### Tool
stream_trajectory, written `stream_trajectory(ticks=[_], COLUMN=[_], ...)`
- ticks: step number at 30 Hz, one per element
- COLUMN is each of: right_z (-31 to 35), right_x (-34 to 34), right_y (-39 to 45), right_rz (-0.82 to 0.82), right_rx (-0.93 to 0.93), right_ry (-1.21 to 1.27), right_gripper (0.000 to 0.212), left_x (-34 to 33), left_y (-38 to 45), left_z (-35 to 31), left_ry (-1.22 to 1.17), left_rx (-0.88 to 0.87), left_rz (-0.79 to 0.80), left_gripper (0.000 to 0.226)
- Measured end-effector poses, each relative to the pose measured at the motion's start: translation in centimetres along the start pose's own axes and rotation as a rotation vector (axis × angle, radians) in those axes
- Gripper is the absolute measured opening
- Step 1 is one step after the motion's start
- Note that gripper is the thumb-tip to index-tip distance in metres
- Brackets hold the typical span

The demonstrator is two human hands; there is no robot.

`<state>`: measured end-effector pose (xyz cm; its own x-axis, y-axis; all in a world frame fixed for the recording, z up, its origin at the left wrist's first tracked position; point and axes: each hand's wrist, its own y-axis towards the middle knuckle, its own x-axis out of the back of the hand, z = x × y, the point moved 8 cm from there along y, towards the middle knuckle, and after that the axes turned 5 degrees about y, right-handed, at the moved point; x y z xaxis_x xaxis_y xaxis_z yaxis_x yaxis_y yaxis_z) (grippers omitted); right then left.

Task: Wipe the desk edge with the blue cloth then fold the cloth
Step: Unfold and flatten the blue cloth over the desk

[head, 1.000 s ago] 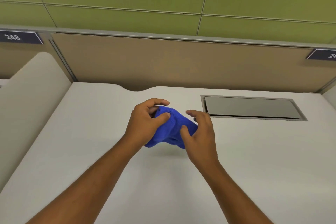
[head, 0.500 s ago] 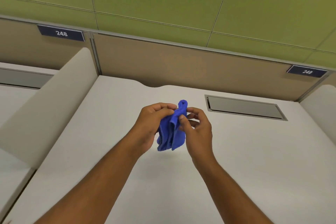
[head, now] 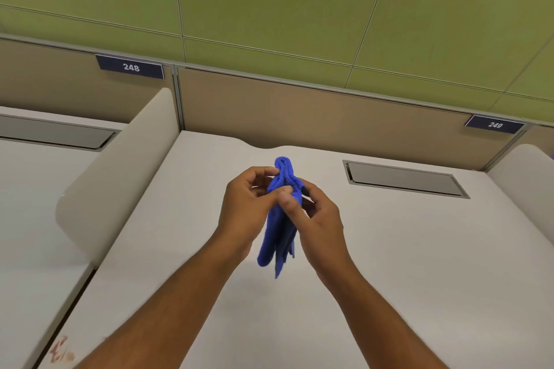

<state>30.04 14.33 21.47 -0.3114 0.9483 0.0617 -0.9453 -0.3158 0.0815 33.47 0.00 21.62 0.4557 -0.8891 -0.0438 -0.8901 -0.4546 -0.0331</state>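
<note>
The blue cloth (head: 277, 237) hangs bunched in the air above the middle of the white desk (head: 404, 263). Its top end pokes up above my fingers and the rest dangles down between my wrists. My left hand (head: 248, 207) pinches the cloth near the top from the left. My right hand (head: 314, 216) grips it from the right, thumb pressed across the fabric. The two hands touch each other around the cloth. The cloth does not touch the desk.
A grey recessed cable hatch (head: 404, 179) sits in the desk at the back right. Rounded white dividers stand at the left (head: 120, 177) and right (head: 527, 186). A tan back panel (head: 314, 117) carries labels 248 and 249. A neighbouring desk (head: 33, 204) lies left.
The cloth went from a bundle low over the desk to hanging upright from both hands. The hands rose and closed together. The view swung left, revealing the left divider and label 248.
</note>
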Motion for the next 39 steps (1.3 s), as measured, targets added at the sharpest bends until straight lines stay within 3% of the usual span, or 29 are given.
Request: stream_trajectory(ticks=[2, 6, 9, 12, 17, 21, 24, 27, 32, 35, 39], right_z=[0.3, 1.6, 1.0, 0.7, 0.7, 0.6, 0.1, -0.4, -0.7, -0.7, -0.5], right_x=[0.1, 1.8, 3.8, 5.5, 4.6, 4.1, 3.3, 2.3, 0.8, -0.2, 0.2], right_y=[-0.1, 0.0, 0.5, 0.7, 0.1, -0.6, -1.2, -2.0, -3.6, -4.1, -4.0], right_rz=[-0.022, -0.104, -0.152, -0.166, -0.088, -0.161, -0.205, -0.251, -0.256, -0.241, -0.263], right_rx=[0.011, 0.021, -0.067, -0.149, -0.214, -0.254, -0.266, -0.279, -0.326, -0.342, -0.299], right_ry=[-0.018, 0.048, 0.114, 0.151, 0.16, 0.213, 0.249, 0.308, 0.553, 0.657, 0.557], right_gripper=[0.037, 0.009, 0.011, 0.016, 0.017, 0.021, 0.014, 0.02, 0.026, 0.03, 0.025], left_x=[0.5, 1.4, 3.6, 6.6, 7.3, 6.6, 2.5, -1.2, -1.8, -0.9, 0.6], left_y=[-0.2, -0.2, 0.6, 2.3, 3.7, 1.2, -2.3, -5.3, -6.7, -5.8, -4.4], left_z=[-0.3, -1.1, -1.7, -1.9, -2.2, -4.6, -5.8, -5.4, -6.5, -6.0, -5.5], left_ry=[-0.014, -0.029, -0.041, 0.061, 0.239, 0.471, 0.508, 0.733, 1.068, 0.98, 0.733], left_rx=[-0.014, -0.043, -0.072, -0.102, -0.146, -0.281, -0.358, -0.363, -0.523, -0.455, -0.357], left_rz=[-0.008, 0.038, -0.004, -0.111, -0.156, -0.319, -0.063, 0.163, 0.054, 0.002, -0.001], left_gripper=[0.031, 0.031, 0.027, 0.026, 0.03, 0.033, 0.017, 0.025, 0.034, 0.027, 0.021])
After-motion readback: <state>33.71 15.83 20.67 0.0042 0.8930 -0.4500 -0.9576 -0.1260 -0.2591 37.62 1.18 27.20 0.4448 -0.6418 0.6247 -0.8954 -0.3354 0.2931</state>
